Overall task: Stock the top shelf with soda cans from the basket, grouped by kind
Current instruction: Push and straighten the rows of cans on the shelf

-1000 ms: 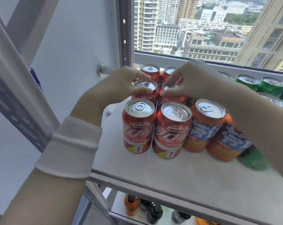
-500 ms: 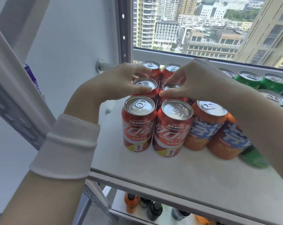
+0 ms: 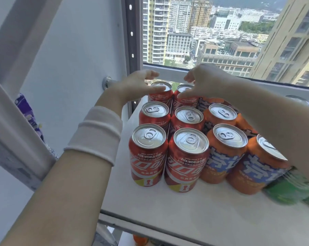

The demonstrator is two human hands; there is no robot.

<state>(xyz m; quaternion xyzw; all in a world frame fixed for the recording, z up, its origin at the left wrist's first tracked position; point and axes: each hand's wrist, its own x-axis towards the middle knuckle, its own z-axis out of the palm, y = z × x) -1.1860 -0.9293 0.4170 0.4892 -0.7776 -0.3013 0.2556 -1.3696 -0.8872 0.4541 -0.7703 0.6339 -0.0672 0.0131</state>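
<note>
Red aluminium soda cans (image 3: 187,157) stood in a tight block at the left end of the white top shelf (image 3: 185,219), and both my hands were over the block's back row. My left hand (image 3: 137,86) was loosely spread, gripping nothing, with the thumb stretched across the lid of the back-left can. My right hand (image 3: 203,82) was just as slack and open-fingered, its thumb pointing over the back-right lid. Whether either thumb actually touched metal I could not tell.

I counted six red cans, two across and three deep, pressed side to side. Touching the block on its right were orange cans with blue lettering (image 3: 221,166). I could count four, and my right forearm covered the cans past them. Further right of the block, at the front, were green cans (image 3: 288,190), too blurred to count.

A white ribbed wristband (image 3: 97,134) sat on my left wrist, just left of the block. Behind the block was the glass window (image 3: 221,32). Behind and to the left rose a dark metal upright (image 3: 132,32), with a round silver wall fitting (image 3: 106,82) beside it. A purple printed packet (image 3: 26,110) lay well left of the block.
</note>
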